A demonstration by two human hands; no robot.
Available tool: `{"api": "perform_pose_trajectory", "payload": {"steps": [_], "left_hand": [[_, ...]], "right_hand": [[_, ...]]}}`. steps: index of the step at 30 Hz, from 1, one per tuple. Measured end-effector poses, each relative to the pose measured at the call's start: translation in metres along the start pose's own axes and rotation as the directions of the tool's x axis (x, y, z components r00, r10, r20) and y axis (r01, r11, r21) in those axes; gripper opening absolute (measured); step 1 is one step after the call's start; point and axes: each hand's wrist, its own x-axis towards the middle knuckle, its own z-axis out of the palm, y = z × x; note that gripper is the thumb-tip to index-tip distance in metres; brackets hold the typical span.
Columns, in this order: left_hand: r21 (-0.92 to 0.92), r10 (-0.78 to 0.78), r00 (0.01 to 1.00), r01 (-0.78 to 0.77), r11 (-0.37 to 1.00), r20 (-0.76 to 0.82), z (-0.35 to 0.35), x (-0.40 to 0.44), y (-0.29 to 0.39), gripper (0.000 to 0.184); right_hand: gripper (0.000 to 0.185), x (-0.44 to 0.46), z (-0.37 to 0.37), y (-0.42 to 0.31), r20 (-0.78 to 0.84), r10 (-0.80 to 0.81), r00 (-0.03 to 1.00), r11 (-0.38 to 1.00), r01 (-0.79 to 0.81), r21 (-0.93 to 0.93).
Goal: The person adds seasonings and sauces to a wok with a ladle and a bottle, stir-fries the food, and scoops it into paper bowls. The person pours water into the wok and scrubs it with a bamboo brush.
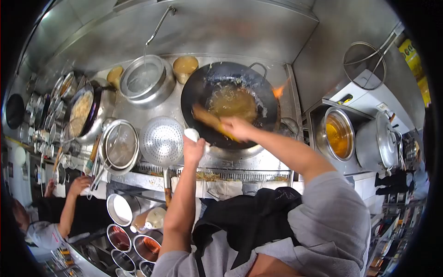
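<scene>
A large black wok (194, 97) sits on the stove with yellowish liquid (233, 104) in its middle. My right hand (236, 128) is closed around the yellow handle of a brush (207, 116), whose brown bristles are inside the wok at its near left, blurred. At the wok's near left rim, my left hand (194, 148) is closed on a folded white cloth (191, 134). Just left of that hand lies a perforated ladle (161, 140) with a wooden handle. Flame (278, 91) shows at the wok's right rim.
A pot of water (144, 81) stands under a tap (161, 24) at the back left. Strainers (121, 147) rest left of the ladle. An oil pot (338, 134) and lidded pot (378, 141) stand right. Sauce containers (147, 247) sit below. A co-worker's hand (80, 184) is far left.
</scene>
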Motion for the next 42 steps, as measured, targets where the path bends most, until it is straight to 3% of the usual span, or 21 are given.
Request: {"api": "perform_pose_trajectory", "payload": {"steps": [1, 3, 6, 7, 9, 11, 13, 15, 17, 18, 19, 21, 25, 27, 29, 31, 33, 35, 37, 39, 42], "left_hand": [[-0.015, 0.016, 1.0, -0.017, 1.0, -0.018, -0.001, -0.006, 0.002, 0.058], [-0.031, -0.012, 1.0, 0.012, 0.999, -0.007, 0.0, -0.011, 0.002, 0.057], [0.02, -0.11, 0.994, 0.11, 0.994, -0.002, -0.003, -0.015, 0.023, 0.057], [0.026, -0.098, 0.995, 0.098, 0.995, 0.011, -0.003, -0.012, 0.026, 0.057], [-0.024, -0.117, 0.991, 0.119, 0.993, 0.071, -0.009, -0.011, 0.027, 0.058], [-0.006, -0.029, 0.999, 0.029, 1.0, 0.015, -0.005, -0.003, 0.004, 0.048], [-0.219, -0.114, 0.993, 0.121, 0.968, 0.043, -0.001, -0.009, 0.001, 0.042], [-0.284, -0.09, 0.995, 0.1, 0.954, 0.05, 0.003, -0.013, -0.004, 0.042], [-0.415, -0.134, 0.991, 0.133, 0.9, 0.027, 0.001, -0.026, 0.009, 0.048], [-0.427, -0.129, 0.991, 0.134, 0.894, 0.04, 0.002, -0.026, 0.006, 0.056], [-0.429, -0.139, 0.989, 0.146, 0.891, 0.047, 0.006, -0.024, -0.001, 0.056], [-0.129, 0.064, 0.993, -0.077, 0.989, -0.1, 0.015, -0.012, -0.014, 0.061], [-0.067, -0.146, 0.989, 0.146, 0.987, -0.004, 0.006, -0.011, 0.006, 0.06], [-0.061, -0.135, 0.991, 0.135, 0.989, 0.002, 0.002, -0.011, 0.008, 0.059], [-0.053, -0.111, 0.994, 0.111, 0.992, 0.009, -0.004, -0.012, 0.013, 0.058], [-0.071, -0.117, 0.993, 0.119, 0.99, 0.034, -0.005, -0.013, 0.02, 0.068], [-0.029, -0.101, 0.995, 0.101, 0.994, 0.017, -0.004, -0.013, 0.023, 0.068], [0.018, -0.095, 0.995, 0.095, 0.995, 0.003, -0.004, -0.015, 0.026, 0.069], [0.037, -0.125, 0.992, 0.125, 0.991, -0.005, -0.005, -0.016, 0.033, 0.069], [0.029, -0.148, 0.989, 0.148, 0.989, 0.004, -0.005, -0.017, 0.039, 0.068], [-0.014, -0.142, 0.99, 0.142, 0.99, 0.017, -0.005, -0.013, 0.033, 0.067]], "right_hand": [[0.047, -0.027, 0.005, 0.035, 0.004, -0.183, 0.983, 0.969, 0.181, -0.169], [0.049, -0.084, -0.068, 0.002, 0.354, 0.195, 0.915, 0.97, -0.126, -0.208], [0.046, -0.047, -0.127, 0.035, 0.355, 0.358, 0.864, 0.855, -0.149, -0.497], [0.045, -0.017, -0.14, 0.028, 0.343, 0.43, 0.835, 0.788, -0.161, -0.594], [0.042, 0.031, -0.124, 0.025, -0.092, 0.484, 0.87, 0.758, -0.47, -0.453], [0.054, 0.072, -0.063, 0.055, -0.257, 0.284, 0.924, 0.898, -0.351, -0.267], [0.061, 0.051, -0.034, 0.007, -0.135, 0.433, 0.891, 0.862, -0.454, -0.226], [0.066, 0.011, -0.02, -0.008, -0.017, 0.4, 0.916, 0.888, -0.392, -0.242], [0.063, -0.039, -0.044, -0.021, 0.274, 0.433, 0.859, 0.899, -0.389, -0.202], [0.064, -0.064, -0.056, -0.007, 0.271, 0.362, 0.892, 0.908, -0.272, -0.319], [0.066, -0.087, -0.069, 0.007, 0.283, 0.285, 0.916, 0.892, -0.145, -0.429], [0.058, -0.113, -0.117, 0.006, 0.291, 0.382, 0.877, 0.82, -0.176, -0.545], [0.049, -0.047, -0.165, 0.016, -0.027, 0.437, 0.899, 0.707, -0.362, -0.608], [0.044, 0.047, -0.127, 0.063, -0.008, 0.403, 0.915, 0.678, -0.304, -0.669], [0.044, 0.069, -0.07, 0.02, -0.156, 0.414, 0.897, 0.791, -0.44, -0.425], [0.049, 0.044, -0.028, -0.01, -0.224, 0.377, 0.899, 0.873, -0.425, -0.24], [0.052, 0.007, -0.013, -0.011, -0.103, 0.346, 0.933, 0.916, -0.359, -0.178], [0.054, -0.04, -0.031, 0.002, 0.071, 0.316, 0.946, 0.905, -0.278, -0.322], [0.05, -0.079, -0.091, -0.01, 0.224, 0.419, 0.88, 0.845, -0.288, -0.451], [0.051, -0.074, -0.137, 0.026, 0.193, 0.429, 0.883, 0.71, -0.197, -0.677], [0.045, 0.023, -0.153, 0.084, 0.084, 0.307, 0.948, 0.702, -0.166, -0.692]]}}
